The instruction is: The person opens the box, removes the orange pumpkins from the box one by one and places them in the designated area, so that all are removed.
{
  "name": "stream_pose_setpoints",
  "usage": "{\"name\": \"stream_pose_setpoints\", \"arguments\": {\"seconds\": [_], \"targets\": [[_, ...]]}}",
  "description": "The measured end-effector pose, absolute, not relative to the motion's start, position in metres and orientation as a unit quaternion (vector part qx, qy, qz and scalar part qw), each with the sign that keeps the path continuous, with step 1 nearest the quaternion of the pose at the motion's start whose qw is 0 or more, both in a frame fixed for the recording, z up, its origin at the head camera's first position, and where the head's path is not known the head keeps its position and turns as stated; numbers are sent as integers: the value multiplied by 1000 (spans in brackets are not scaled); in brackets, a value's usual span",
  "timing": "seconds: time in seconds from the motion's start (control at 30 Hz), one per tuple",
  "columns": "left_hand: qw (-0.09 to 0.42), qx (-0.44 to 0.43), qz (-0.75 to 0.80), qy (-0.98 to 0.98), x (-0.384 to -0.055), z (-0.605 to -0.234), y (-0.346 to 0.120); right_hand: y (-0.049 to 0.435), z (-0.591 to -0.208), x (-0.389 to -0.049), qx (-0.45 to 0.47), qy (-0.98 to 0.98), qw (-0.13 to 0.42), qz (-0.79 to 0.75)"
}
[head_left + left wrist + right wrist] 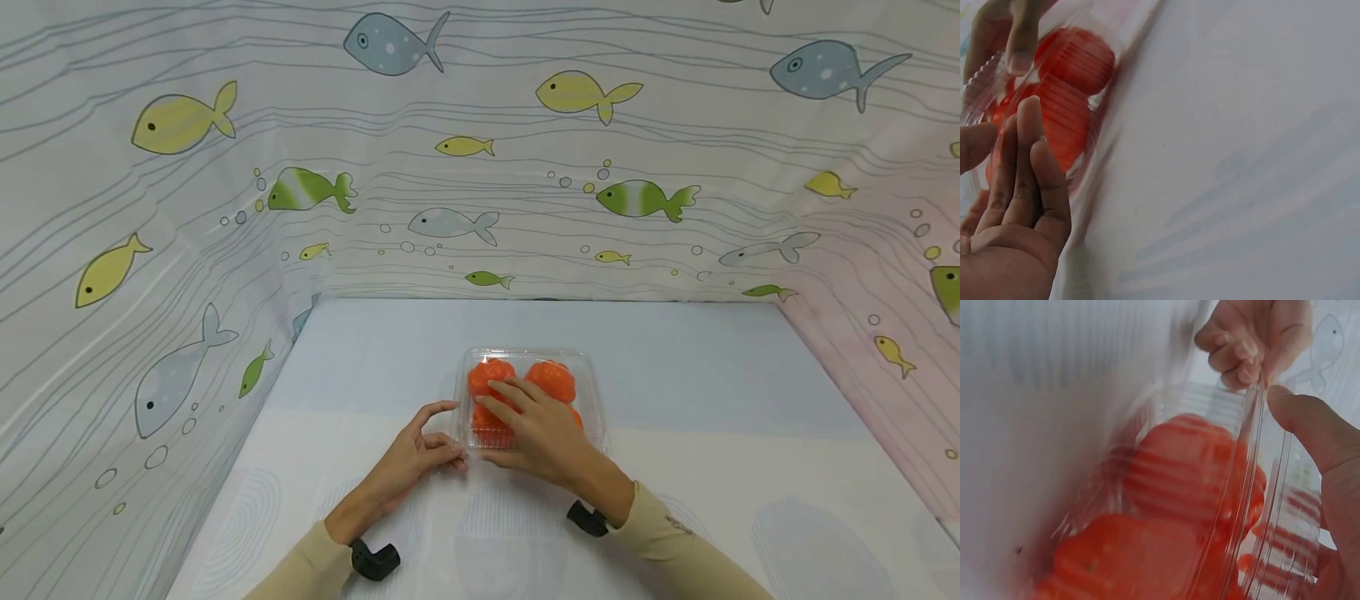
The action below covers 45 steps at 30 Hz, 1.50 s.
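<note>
A clear plastic clamshell box (595, 408) sits on the table with several orange-red, lobed, rounded pieces (551, 381) inside. The left hand (412, 454) is at its front left corner, index finger stretched along the left side. In the right wrist view, the left thumb and fingertips (1239, 367) pinch at the rim. The right hand (543, 437) lies over the lid, its fingers across the top and its thumb (1307, 419) at the front edge, gripping the lid. Ridged plastic walls show in both wrist views, and the right hand covers part of the front pieces.
The white and pale blue table (697, 367) carries faint printed patterns. A fish-print curtain (525, 183) stands behind and along both sides. Black wrist straps (375, 560) show at the cuffs of both beige sleeves (675, 542).
</note>
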<state>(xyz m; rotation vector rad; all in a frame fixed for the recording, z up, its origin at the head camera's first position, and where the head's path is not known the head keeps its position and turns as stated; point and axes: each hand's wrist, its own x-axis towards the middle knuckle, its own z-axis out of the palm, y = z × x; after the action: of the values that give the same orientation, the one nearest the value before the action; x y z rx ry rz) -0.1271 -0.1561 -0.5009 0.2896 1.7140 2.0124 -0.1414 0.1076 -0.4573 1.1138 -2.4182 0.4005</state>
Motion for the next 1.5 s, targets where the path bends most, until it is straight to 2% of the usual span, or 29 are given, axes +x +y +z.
{"name": "stream_pose_setpoints", "arguments": {"seconds": [0.6,0.9,1.5], "targets": [[250,110,746,607,-129,-501,-157,154,-458,-136,394,-886,197,142],[250,112,744,610,-130,-503,-158,171,-464,-134,394,-879,219,154],[250,116,734,621,-130,-501,-159,198,-468,-131,388,-881,213,166]]}}
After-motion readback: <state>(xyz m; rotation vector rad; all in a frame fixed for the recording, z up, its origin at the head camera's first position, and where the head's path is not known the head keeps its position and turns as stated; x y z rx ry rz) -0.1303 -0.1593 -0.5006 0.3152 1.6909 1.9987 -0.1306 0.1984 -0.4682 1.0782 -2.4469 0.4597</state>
